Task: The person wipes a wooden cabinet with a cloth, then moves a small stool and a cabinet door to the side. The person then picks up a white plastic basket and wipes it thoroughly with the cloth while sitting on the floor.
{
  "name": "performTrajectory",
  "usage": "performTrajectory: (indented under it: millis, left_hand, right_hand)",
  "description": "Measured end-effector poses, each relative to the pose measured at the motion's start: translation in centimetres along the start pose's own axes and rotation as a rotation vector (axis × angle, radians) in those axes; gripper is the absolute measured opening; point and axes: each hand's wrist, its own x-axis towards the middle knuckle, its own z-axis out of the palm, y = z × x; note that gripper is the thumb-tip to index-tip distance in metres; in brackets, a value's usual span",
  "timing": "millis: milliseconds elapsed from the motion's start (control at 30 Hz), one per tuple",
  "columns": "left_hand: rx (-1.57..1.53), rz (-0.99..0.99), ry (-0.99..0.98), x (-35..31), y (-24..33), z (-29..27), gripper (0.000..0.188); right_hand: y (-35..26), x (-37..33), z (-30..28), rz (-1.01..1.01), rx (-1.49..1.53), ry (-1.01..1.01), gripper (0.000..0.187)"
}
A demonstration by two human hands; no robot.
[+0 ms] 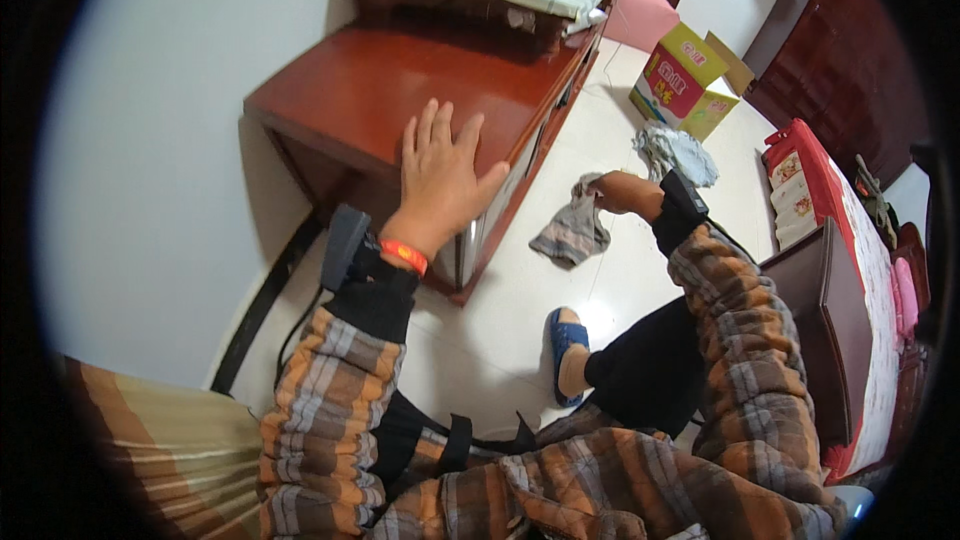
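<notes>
My left hand [440, 180], fingers spread, is over the near edge of a low reddish-brown wooden cabinet [370, 80]; the palm looks to rest on its glossy top. To the right, my right hand [628, 193] grips a grey cloth [574, 225], which hangs down above the white tiled floor. Its fingers are closed and partly hidden. Just past that hand, a crumpled pale blue-grey cloth [680, 153] lies on the floor.
A green and red cardboard box [690, 80] with raised flaps stands beyond the cloths. At the right is a bed [865, 320] with red edging and a brown panel [825, 315]. A curtain [165, 440] hangs at lower left. My foot wears a blue slipper [567, 340].
</notes>
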Motion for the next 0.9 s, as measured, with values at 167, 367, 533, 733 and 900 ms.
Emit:
performTrajectory:
  millis: [167, 367, 533, 733, 900]
  left_hand:
    - [0.091, 0.092, -0.086, -2.0, 0.9, -0.8, 0.051]
    - [0.01, 0.174, -0.05, -3.9, 1.2, -2.6, 0.045]
    - [-0.139, 0.009, -0.171, -4.0, 1.1, -3.4, 0.039]
    - [-0.414, 0.265, -0.039, -2.4, -3.2, -2.8, 0.041]
    - [-0.496, 0.445, 0.098, -1.3, -5.9, -1.5, 0.038]
  right_hand:
    - [-12.2, -3.2, 2.5, -0.223, 0.117, -0.102, 0.04]
    - [-17.0, -8.5, 5.0, -0.438, -0.076, -0.42, 0.042]
    - [-14.9, -7.6, 3.3, -0.45, 0.208, -0.595, 0.047]
    - [-11.4, -4.0, 1.0, -0.35, 0.179, -0.256, 0.035]
    - [-10.9, -2.4, 1.5, -0.361, 0.296, -0.474, 0.037]
